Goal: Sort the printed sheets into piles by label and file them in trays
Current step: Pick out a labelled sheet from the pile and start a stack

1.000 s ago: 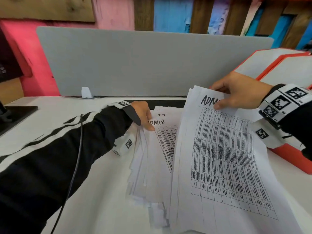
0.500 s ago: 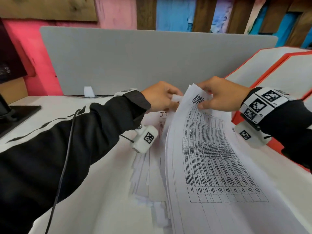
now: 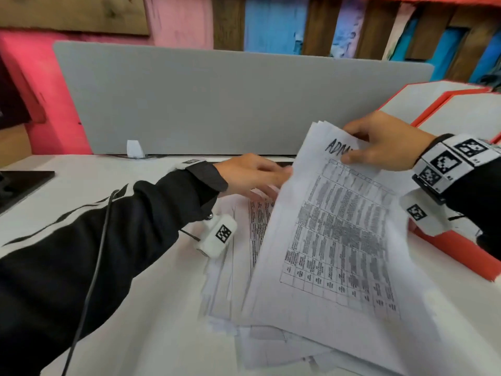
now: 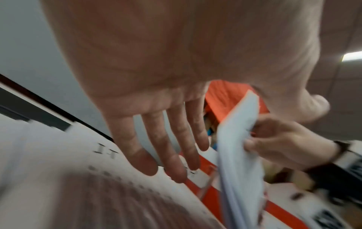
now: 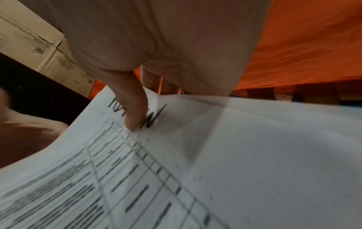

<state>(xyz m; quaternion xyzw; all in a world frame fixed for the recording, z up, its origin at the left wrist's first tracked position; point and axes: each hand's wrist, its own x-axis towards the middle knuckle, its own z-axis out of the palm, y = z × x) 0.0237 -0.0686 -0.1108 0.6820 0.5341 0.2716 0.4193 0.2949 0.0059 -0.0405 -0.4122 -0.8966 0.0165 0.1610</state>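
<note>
A white desk (image 3: 151, 335) abuts a grey divider panel (image 3: 217, 104). Behind it stands a wall of pink, blue and brown wooden planks (image 3: 271, 20). A ceiling light (image 4: 352, 56) is lit.

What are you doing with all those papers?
Someone is sorting printed sheets at a white desk. The right hand pinches a lifted bundle of sheets headed "ADM...". The left hand, fingers straight, reaches over the loose pile lying flat, where one sheet reads "IT". Red trays wait to the right.
</note>
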